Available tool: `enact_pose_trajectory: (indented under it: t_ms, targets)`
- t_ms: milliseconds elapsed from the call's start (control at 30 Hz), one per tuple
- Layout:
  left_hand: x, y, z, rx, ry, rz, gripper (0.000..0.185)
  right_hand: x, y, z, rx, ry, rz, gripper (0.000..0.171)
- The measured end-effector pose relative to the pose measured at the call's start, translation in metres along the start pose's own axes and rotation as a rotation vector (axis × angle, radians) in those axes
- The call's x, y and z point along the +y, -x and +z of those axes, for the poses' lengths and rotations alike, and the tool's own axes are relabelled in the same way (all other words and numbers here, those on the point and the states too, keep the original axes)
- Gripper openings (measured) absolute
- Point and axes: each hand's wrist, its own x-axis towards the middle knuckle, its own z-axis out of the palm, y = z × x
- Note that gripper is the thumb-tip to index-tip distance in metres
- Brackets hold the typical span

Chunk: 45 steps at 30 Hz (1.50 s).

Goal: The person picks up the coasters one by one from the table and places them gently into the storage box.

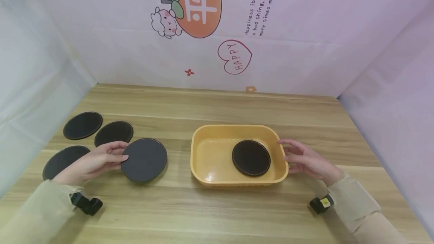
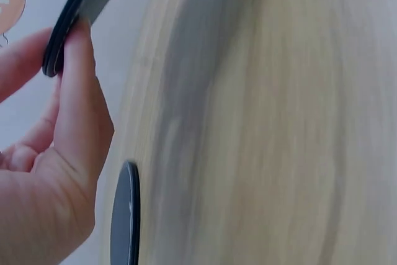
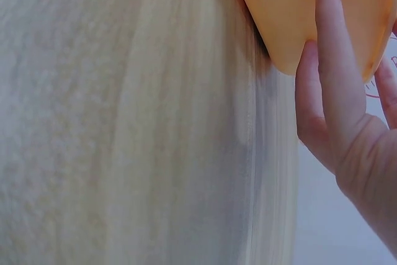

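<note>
- One dark round leather-like coaster (image 1: pixel 251 157) already lies flat on the floor of the yellow rounded-rectangle plastic tray (image 1: pixel 203 153), toward the tray's 3 o'clock side; judged from that, a single piece is stowed so far
- The left hand (image 1: pixel 96 160) pinches a second dark round stitched-edge coaster (image 1: pixel 144 159) at its 9 o'clock rim, thumb and fingers curled round the edge; the left wrist view shows that coaster (image 2: pixel 87 1) tilted up off the pale wooden table (image 1: pixel 217 210), its shadow falling on the wood below; it sits at 9 o'clock of the tray, near but apart from it
- The right hand (image 1: pixel 305 159) is released, fingers straight; the right wrist view shows a fingertip (image 3: pixel 332 41) resting against the tray's outer wall (image 3: pixel 291 10) at the tray's 3 o'clock end, steadying rather than grasping
- Three more dark round coasters lie flat on the table to the 9 o'clock side: a far-left coaster (image 1: pixel 83 125), a middle coaster (image 1: pixel 113 133) just beside it, and a near-left coaster (image 1: pixel 62 160) partly hidden by the left hand
- As a judgement: one coaster in the tray, one lifted and on its way, three untouched; so the work looks well short of halfway, with four pieces left outside the tray
</note>
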Motion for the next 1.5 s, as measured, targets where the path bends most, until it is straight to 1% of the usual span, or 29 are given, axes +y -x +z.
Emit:
enact_pose_trajectory:
  t_ms: [67,167,233,267,367,467,600,700,867,967,1133,1200,1333,1500]
  targets:
    - [0.002,-0.006,0.005,0.028,0.044,0.002,0.024,-0.001,0.000,-0.001,-0.007,-0.012,-0.006,0.045]
    - [0.007,-0.015,0.013,0.084,0.067,-0.016,0.022,-0.001,-0.001,-0.001,-0.014,-0.024,-0.010,0.045]
    - [0.012,-0.021,0.018,0.123,0.033,-0.029,0.022,-0.001,-0.001,-0.002,-0.015,-0.025,-0.009,0.045]
    - [0.015,-0.024,0.021,0.141,-0.002,-0.035,0.025,-0.002,-0.001,-0.002,-0.013,-0.022,-0.009,0.045]
    - [0.022,-0.032,0.030,0.169,-0.044,-0.032,0.033,-0.002,-0.002,-0.001,-0.006,-0.013,-0.004,0.044]
    - [0.027,-0.040,0.037,0.171,-0.007,-0.007,0.035,-0.002,-0.002,-0.001,0.002,-0.006,0.001,0.044]
    - [0.033,-0.051,0.048,0.168,0.091,0.029,0.029,-0.001,-0.003,-0.001,0.000,-0.008,0.003,0.045]
    - [0.041,-0.058,0.057,0.171,0.126,0.049,0.028,-0.001,-0.003,-0.002,-0.010,-0.011,-0.006,0.045]
    - [0.053,-0.073,0.075,0.167,0.104,0.063,0.032,-0.002,-0.003,-0.002,-0.021,-0.013,-0.020,0.045]
    - [0.059,-0.086,0.085,0.155,0.114,0.078,0.033,-0.002,-0.002,-0.002,-0.024,-0.011,-0.021,0.045]
    - [0.069,-0.107,0.105,0.151,0.104,0.084,0.041,-0.002,-0.002,-0.001,-0.023,-0.010,-0.018,0.045]
    - [0.073,-0.115,0.113,0.146,0.082,0.082,0.046,-0.001,-0.001,-0.001,-0.018,-0.005,-0.013,0.045]
    - [0.083,-0.131,0.129,0.115,0.078,0.080,0.049,0.000,-0.001,-0.001,-0.008,0.005,-0.008,0.045]
    - [0.093,-0.149,0.148,0.086,0.097,0.070,0.045,0.000,0.000,-0.002,-0.007,0.008,-0.010,0.045]
